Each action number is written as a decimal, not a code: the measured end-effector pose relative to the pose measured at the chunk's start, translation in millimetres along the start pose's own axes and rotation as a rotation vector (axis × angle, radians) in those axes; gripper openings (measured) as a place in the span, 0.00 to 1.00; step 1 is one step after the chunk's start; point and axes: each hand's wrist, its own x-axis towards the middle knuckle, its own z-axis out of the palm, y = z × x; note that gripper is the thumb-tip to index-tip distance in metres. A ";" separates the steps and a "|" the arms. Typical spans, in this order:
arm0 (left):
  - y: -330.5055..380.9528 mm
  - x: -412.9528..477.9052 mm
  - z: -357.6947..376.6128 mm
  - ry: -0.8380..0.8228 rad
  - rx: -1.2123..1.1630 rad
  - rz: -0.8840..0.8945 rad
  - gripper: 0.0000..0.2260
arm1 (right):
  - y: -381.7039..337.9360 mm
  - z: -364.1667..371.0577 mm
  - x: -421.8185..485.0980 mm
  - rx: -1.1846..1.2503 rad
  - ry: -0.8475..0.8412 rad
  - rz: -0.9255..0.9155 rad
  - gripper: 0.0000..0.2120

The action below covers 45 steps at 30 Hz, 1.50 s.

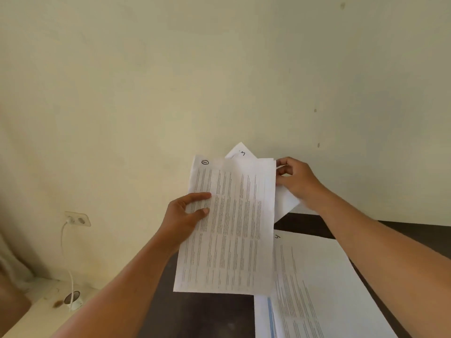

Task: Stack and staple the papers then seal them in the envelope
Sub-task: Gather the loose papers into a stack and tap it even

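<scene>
Stacking: left hand (188, 213) grips the white printed paper sheet marked 1 (234, 228) above the dark tabletop (207, 313); right hand (296, 181) pinches the skewed white sheet marked 3 (240, 151) behind it; advisable: square corners and edges before stapling.

Soft even daylight, no glare; wide-angle edge bending (printed text blurred).
</scene>
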 end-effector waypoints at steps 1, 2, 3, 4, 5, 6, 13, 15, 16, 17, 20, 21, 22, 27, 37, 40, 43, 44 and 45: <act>7.7 -1.3 -1.1 0.019 0.011 0.033 0.12 | -13.4 -3.6 -1.4 0.050 -0.026 0.008 0.16; 15.3 -3.0 -2.7 0.039 0.023 0.063 0.11 | -26.2 -7.0 -3.2 0.101 -0.054 0.017 0.17; 22.8 -4.9 -4.4 0.060 0.038 0.093 0.11 | -38.2 -10.5 -5.4 0.142 -0.086 0.022 0.18; 29.9 -7.3 -5.6 0.076 0.055 0.123 0.10 | -48.7 -13.9 -7.3 0.169 -0.117 0.023 0.18; 36.3 -10.0 -6.7 0.084 0.067 0.151 0.10 | -58.4 -17.0 -10.3 0.187 -0.147 0.021 0.19; 42.4 -13.2 -7.6 0.086 0.081 0.173 0.10 | -67.1 -20.5 -13.6 0.197 -0.172 0.020 0.19; 70.8 -40.8 -15.9 0.083 0.286 0.271 0.08 | -102.9 -39.5 -38.6 0.192 -0.282 0.024 0.18; 73.9 -50.2 -13.8 0.047 0.265 0.270 0.07 | -109.5 -43.7 -46.3 0.190 -0.283 0.009 0.18; 74.1 -53.2 -12.1 0.041 0.262 0.273 0.08 | -112.2 -45.7 -49.4 0.194 -0.269 0.003 0.17; 73.6 -55.1 -10.6 0.043 0.251 0.273 0.08 | -114.9 -47.1 -52.4 0.204 -0.241 -0.003 0.17; 69.9 -60.5 -5.1 0.070 0.137 0.256 0.09 | -117.4 -46.3 -61.5 0.339 -0.114 0.012 0.16; 68.7 -61.8 -2.5 0.105 0.097 0.252 0.09 | -114.2 -44.9 -64.3 0.424 -0.091 0.037 0.17; 67.4 -63.0 0.2 0.145 0.066 0.248 0.09 | -109.8 -43.2 -68.3 0.501 -0.098 0.072 0.20; 53.6 -66.4 19.2 0.231 -0.027 0.209 0.14 | -63.1 -17.5 -95.0 0.529 -0.197 0.191 0.27; 25.9 -72.9 35.6 -0.004 -0.129 -0.076 0.08 | -20.4 -6.6 -109.8 0.190 0.113 0.186 0.27; 28.3 -76.7 37.9 -0.092 -0.077 -0.108 0.08 | -18.9 -12.3 -115.2 -0.031 0.049 0.230 0.27; 23.0 -77.4 35.2 -0.107 0.040 -0.126 0.09 | -10.7 -20.3 -120.4 -0.085 -0.174 0.354 0.26; 20.2 -78.0 34.5 -0.113 0.057 -0.153 0.10 | -12.2 -22.4 -124.9 -0.036 -0.228 0.377 0.19; 17.1 -79.2 35.0 -0.125 0.050 -0.185 0.10 | -12.0 -24.1 -128.1 0.029 -0.269 0.396 0.14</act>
